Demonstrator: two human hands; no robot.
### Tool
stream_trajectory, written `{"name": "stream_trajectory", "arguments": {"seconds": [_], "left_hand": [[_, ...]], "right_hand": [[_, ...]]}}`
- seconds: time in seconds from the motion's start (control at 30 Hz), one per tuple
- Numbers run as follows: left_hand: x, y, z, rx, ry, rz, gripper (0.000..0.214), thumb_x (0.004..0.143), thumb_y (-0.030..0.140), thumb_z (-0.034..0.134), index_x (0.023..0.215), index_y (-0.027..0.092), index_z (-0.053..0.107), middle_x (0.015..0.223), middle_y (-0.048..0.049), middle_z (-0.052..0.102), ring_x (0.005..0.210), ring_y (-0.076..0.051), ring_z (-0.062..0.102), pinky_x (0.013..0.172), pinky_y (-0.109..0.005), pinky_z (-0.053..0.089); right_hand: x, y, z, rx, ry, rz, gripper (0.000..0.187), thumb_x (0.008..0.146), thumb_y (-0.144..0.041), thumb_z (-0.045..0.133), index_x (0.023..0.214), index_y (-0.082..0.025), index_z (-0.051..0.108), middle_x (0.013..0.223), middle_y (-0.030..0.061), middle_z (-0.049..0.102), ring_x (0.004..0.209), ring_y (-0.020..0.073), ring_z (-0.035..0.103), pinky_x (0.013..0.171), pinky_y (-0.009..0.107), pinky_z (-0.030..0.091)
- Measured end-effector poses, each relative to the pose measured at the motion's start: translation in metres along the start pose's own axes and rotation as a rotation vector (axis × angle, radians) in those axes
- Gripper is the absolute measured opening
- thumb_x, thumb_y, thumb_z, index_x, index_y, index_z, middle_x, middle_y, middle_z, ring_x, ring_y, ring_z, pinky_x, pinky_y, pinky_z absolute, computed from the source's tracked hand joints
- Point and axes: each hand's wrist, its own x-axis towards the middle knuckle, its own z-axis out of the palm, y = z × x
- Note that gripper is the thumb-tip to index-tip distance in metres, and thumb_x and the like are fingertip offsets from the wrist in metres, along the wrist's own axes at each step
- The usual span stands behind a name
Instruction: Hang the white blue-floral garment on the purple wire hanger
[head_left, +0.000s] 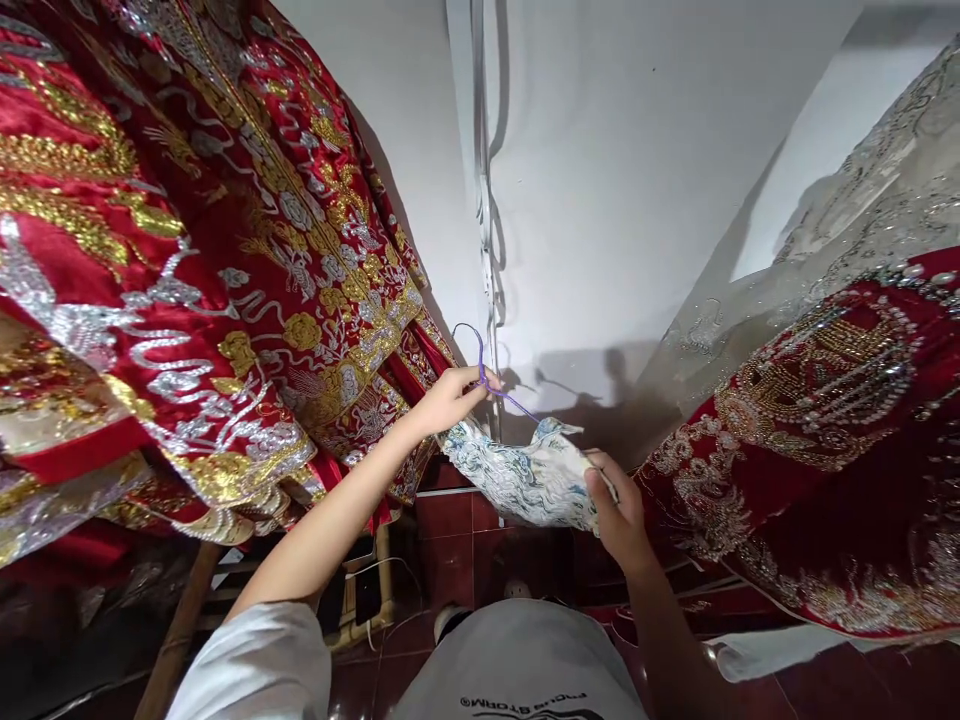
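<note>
From where I sit, the biggest thing in my feed is the white wall (637, 170), which the person faces, and its blankness makes the work easy to read. Against it on the left are the red embroidered garments (300, 230), upright and spread, presumably so that their heavy gold and silver stitching lies uncreased. On the right stands a red beaded skirt (847, 530), with sheer sparkling fabric (847, 210) beside and above it, so the free room is the gap between the two. Down that gap runs a thin pale pole (484, 180), just beyond the hands (its shadow on the wall nearly passes for a second one). Below shows the dark red tiled floor (446, 515); the patterned garment (517, 480), white with blue-green print, sits clear of it, slung between the hands in front of the person's body, probably to keep the cloth clean and in reach. The right grip (621, 508) pinches one end of it, thumb on the near side, which I take to be steadying the bunched fabric. The left grip (454, 395) is closed around the purple hanger (517, 404) just under its hook, a sensible spot, I judge, since it governs the hanger's tilt and leaves the hook free.
</note>
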Motion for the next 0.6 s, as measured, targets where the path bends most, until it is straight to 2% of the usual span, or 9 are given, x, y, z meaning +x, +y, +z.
{"name": "stream_trajectory", "arguments": {"seconds": [0.07,0.13,0.2,0.27,0.37,0.43,0.53,0.6], "left_hand": [[0.001,0.01,-0.002,-0.139,0.013,-0.031,0.023,0.087,0.028,0.048,0.085,0.018,0.068,0.084,-0.0054,0.068,0.083,-0.022,0.065,0.084,-0.037,0.052],[0.008,0.02,-0.006,-0.259,0.042,-0.012,0.025,0.084,0.033,0.047,0.073,0.019,0.064,0.072,-0.0042,0.063,0.073,-0.02,0.061,0.075,-0.037,0.051],[0.019,0.03,-0.01,-0.362,0.106,0.025,0.033,0.085,0.039,0.045,0.06,0.021,0.057,0.06,-0.0025,0.052,0.064,-0.019,0.055,0.07,-0.038,0.05],[0.033,0.039,-0.013,-0.417,0.201,0.059,0.045,0.092,0.043,0.042,0.052,0.022,0.046,0.053,-0.0006,0.04,0.058,-0.017,0.051,0.071,-0.039,0.05],[0.059,0.046,-0.022,-0.405,0.331,0.066,0.056,0.103,0.047,0.03,0.052,0.023,0.036,0.052,0.0013,0.03,0.057,-0.016,0.051,0.077,-0.042,0.053],[0.079,0.047,-0.032,-0.357,0.433,0.068,0.058,0.107,0.05,0.023,0.058,0.023,0.04,0.054,0.0016,0.031,0.062,-0.016,0.054,0.081,-0.043,0.054],[0.105,0.044,-0.045,-0.277,0.526,0.127,0.055,0.109,0.049,0.022,0.073,0.022,0.054,0.06,0.0005,0.043,0.071,-0.015,0.059,0.091,-0.043,0.055],[0.113,0.043,-0.044,-0.189,0.478,0.171,0.049,0.11,0.046,0.027,0.089,0.021,0.063,0.075,-0.0021,0.059,0.081,-0.015,0.063,0.094,-0.041,0.055]], "right_hand": [[-0.008,-0.009,-0.001,-0.007,-0.1,-0.063,0.031,0.097,-0.054,0.052,0.108,-0.031,0.07,0.103,0.0082,0.068,0.097,0.0293,0.064,0.085,0.04,0.053],[-0.015,-0.019,-0.002,0.023,-0.253,-0.12,0.042,0.095,-0.06,0.052,0.125,-0.033,0.065,0.117,0.0098,0.066,0.109,0.0323,0.062,0.094,0.042,0.052],[-0.018,-0.03,-0.003,0.093,-0.415,-0.177,0.058,0.089,-0.072,0.052,0.134,-0.036,0.061,0.126,0.0107,0.063,0.119,0.0355,0.06,0.102,0.046,0.049],[-0.017,-0.037,-0.003,0.163,-0.491,-0.216,0.068,0.083,-0.082,0.05,0.136,-0.039,0.06,0.131,0.0109,0.06,0.125,0.0374,0.056,0.108,0.05,0.046],[-0.011,-0.032,-0.004,0.222,-0.45,-0.216,0.064,0.087,-0.08,0.045,0.133,-0.04,0.063,0.129,0.0106,0.061,0.126,0.0362,0.055,0.112,0.051,0.042],[-0.008,-0.022,-0.006,0.235,-0.402,-0.178,0.058,0.091,-0.076,0.043,0.126,-0.038,0.068,0.124,0.0104,0.063,0.124,0.0351,0.056,0.111,0.05,0.043],[-0.008,-0.004,-0.009,0.216,-0.356,-0.082,0.047,0.095,-0.067,0.043,0.113,-0.035,0.073,0.115,0.0093,0.067,0.12,0.0332,0.059,0.106,0.047,0.046],[-0.011,0.003,-0.009,0.201,-0.351,-0.022,0.039,0.097,-0.06,0.047,0.106,-0.033,0.074,0.108,0.0084,0.07,0.113,0.0317,0.062,0.102,0.045,0.048]]}}
